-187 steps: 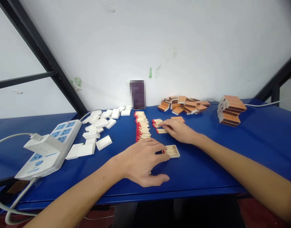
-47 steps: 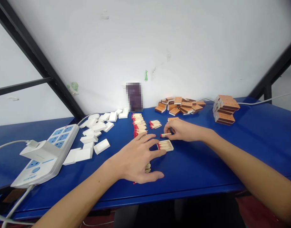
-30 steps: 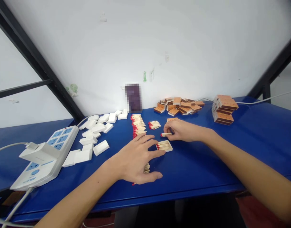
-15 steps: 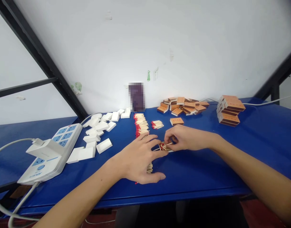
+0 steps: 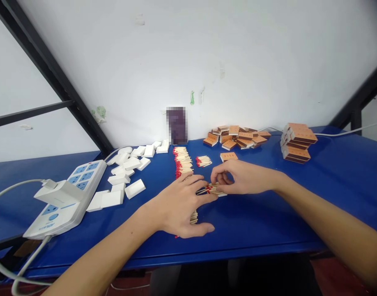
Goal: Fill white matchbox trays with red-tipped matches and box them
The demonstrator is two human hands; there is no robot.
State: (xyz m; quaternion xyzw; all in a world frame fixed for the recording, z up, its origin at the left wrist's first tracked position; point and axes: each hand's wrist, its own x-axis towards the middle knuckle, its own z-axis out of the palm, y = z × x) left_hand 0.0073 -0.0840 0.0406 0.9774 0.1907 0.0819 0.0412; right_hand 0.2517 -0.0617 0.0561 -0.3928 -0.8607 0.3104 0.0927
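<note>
My left hand (image 5: 180, 203) lies palm down with its fingers spread over a long row of red-headed matches (image 5: 184, 162). Its forefinger reaches the near left side of a small matchbox tray (image 5: 223, 195) holding loose matches (image 5: 210, 189). My right hand (image 5: 234, 177) bends over that tray from the right, thumb and fingers curled together at the matches inside. Much of the tray is hidden by both hands. Just behind them sit a small bunch of matches (image 5: 203, 161) and a single orange matchbox (image 5: 228, 156).
Several white trays (image 5: 131, 163) lie scattered at the left, beside a white power strip (image 5: 71, 197) with a plugged adapter. A heap of orange matchboxes (image 5: 237, 137) lies by the wall. At the right stands a matchbox stack (image 5: 297, 142). A blurred dark rectangle (image 5: 177, 125) leans on the wall.
My right hand has shifted slightly left over the tray, its fingers curling further. A match that lay slanted in its fingers now lies lower among the others. My left hand has stayed put.
</note>
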